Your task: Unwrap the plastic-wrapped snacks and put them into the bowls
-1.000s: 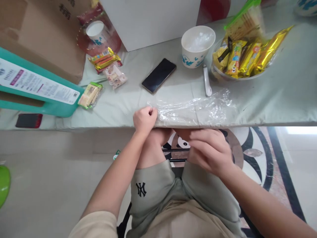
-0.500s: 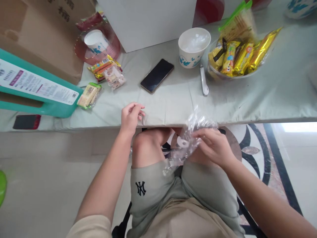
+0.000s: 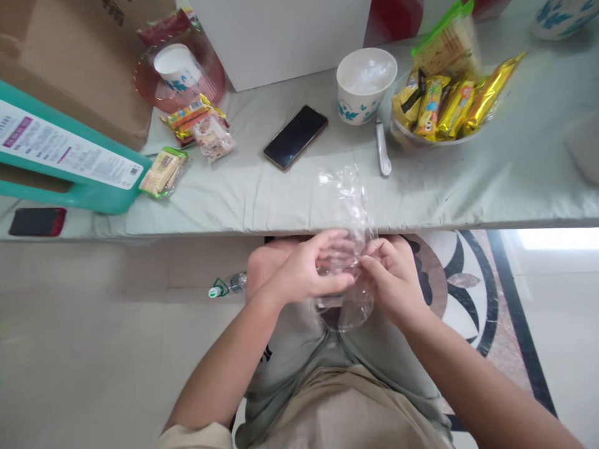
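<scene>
A clear, crinkled plastic bag (image 3: 349, 199) hangs upright over my lap, its top part reaching over the table's front edge. My right hand (image 3: 393, 280) pinches its right side between thumb and fingers. Against the left side is my left hand (image 3: 309, 268), with thumb and fingers spread apart. Several of its fingertips show through the clear film; whether they are inside or behind the bag I cannot tell.
On the cloth-covered table (image 3: 253, 206) lie a phone (image 3: 296, 137), a white-handled tool (image 3: 382, 149), a paper cup (image 3: 365, 87) and a bowl of snacks (image 3: 440, 115). Wrapped snacks (image 3: 163, 171) lie beside a teal container (image 3: 107, 193). A bottle (image 3: 238, 282) is below the table.
My left hand has moved right and down from the table edge to the plastic bag, its fingers spreading. The bag has straightened upright in my right hand, which has shifted slightly.
</scene>
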`<state>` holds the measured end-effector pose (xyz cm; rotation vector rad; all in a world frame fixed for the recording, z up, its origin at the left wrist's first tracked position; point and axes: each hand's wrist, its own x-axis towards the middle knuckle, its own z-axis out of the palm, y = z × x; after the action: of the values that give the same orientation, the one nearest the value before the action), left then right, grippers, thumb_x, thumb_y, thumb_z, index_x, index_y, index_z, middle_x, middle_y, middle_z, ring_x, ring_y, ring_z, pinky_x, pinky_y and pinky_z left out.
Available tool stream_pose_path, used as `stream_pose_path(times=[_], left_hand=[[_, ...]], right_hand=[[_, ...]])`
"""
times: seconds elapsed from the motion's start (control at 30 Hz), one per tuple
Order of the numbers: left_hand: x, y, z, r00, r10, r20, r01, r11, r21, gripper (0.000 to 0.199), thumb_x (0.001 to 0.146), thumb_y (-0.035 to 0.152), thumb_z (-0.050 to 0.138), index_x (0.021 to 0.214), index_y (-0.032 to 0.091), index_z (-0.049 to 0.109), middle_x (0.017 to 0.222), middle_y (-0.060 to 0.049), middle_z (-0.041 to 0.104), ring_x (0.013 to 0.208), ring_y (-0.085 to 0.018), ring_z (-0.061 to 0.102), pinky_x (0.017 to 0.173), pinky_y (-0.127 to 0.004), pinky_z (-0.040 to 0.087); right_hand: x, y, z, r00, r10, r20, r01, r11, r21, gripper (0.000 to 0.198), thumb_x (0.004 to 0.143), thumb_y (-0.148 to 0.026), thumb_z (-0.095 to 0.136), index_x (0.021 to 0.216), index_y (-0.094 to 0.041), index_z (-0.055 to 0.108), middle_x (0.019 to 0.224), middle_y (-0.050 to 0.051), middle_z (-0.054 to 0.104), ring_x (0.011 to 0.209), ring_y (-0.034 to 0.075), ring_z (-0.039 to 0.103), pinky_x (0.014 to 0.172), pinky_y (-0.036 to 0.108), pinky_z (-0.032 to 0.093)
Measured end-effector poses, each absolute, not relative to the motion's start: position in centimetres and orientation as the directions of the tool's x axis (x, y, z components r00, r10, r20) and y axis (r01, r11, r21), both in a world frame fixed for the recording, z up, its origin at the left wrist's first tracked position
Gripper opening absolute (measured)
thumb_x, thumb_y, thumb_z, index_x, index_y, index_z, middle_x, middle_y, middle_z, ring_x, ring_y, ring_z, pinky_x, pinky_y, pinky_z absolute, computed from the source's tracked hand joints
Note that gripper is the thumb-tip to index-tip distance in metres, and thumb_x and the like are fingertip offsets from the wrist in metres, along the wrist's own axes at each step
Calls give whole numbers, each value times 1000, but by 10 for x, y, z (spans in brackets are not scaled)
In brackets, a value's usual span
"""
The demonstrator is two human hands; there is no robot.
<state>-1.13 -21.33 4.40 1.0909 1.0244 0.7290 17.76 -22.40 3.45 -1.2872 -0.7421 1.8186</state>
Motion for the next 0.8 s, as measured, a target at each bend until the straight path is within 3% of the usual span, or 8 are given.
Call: stream_pose_path(times=[0.1,0.2,0.27,0.43,0.57,0.67,0.73,0.8], left_hand=[[-13,-213,35,260,851,-457,119,441,889,26,88,37,73,105,17,70,85,-6,76,75,-16,73,67,-26,57],[-19,-216,27,347,766,-542,56,560,827,23,87,39,72,88,17,66,68,-2,70,58,-12,65,55,-22,51],[-24,-221,22,355,761,-543,6,579,815,28,85,42,74,81,17,64,65,-2,69,54,-11,61,51,-21,48],[-37,-238,23,341,818,-463,-25,500,866,33,76,46,82,85,16,71,81,-7,77,70,-15,67,63,-25,52],[-41,-244,36,319,821,-473,246,411,878,24,81,37,75,95,18,78,90,-6,77,79,-19,68,71,-29,52],[-44,-247,45,233,889,-395,387,288,876,24,89,37,64,89,19,80,90,-7,72,80,-19,65,72,-30,53],[-46,-252,50,177,941,-288,492,169,854,26,91,38,63,86,20,82,92,-8,66,84,-19,63,78,-33,55],[-48,-257,55,140,979,-146,632,25,775,23,90,37,67,82,24,84,108,-10,63,101,-23,61,93,-39,55]], right_hand=[[182,-226,33,-341,742,-577,-173,-653,-738,38,81,-48,79,92,-24,51,74,-2,71,69,15,70,67,27,57],[184,-225,27,-392,680,-620,-64,-693,-718,40,81,-51,78,100,-22,57,70,-1,70,65,15,69,64,27,56],[186,-225,21,-370,701,-610,-53,-671,-739,38,83,-52,75,97,-21,59,63,-3,66,58,13,64,60,26,54],[190,-239,13,-264,852,-451,-92,-488,-868,36,93,-46,66,119,-24,54,66,-3,66,57,15,66,57,28,56],[191,-250,17,-227,966,-119,-64,-137,-989,38,98,-30,59,133,-32,44,94,1,74,76,16,74,70,32,63],[191,-250,26,-375,919,123,77,163,-984,31,96,-19,61,124,-32,57,103,3,73,88,16,73,76,32,61],[191,-248,34,-432,882,188,185,291,-939,21,95,-13,60,110,-28,65,92,2,70,82,15,69,70,29,58],[192,-248,39,-407,888,214,258,337,-906,19,95,-11,60,104,-26,66,84,1,67,74,14,64,64,27,53]])
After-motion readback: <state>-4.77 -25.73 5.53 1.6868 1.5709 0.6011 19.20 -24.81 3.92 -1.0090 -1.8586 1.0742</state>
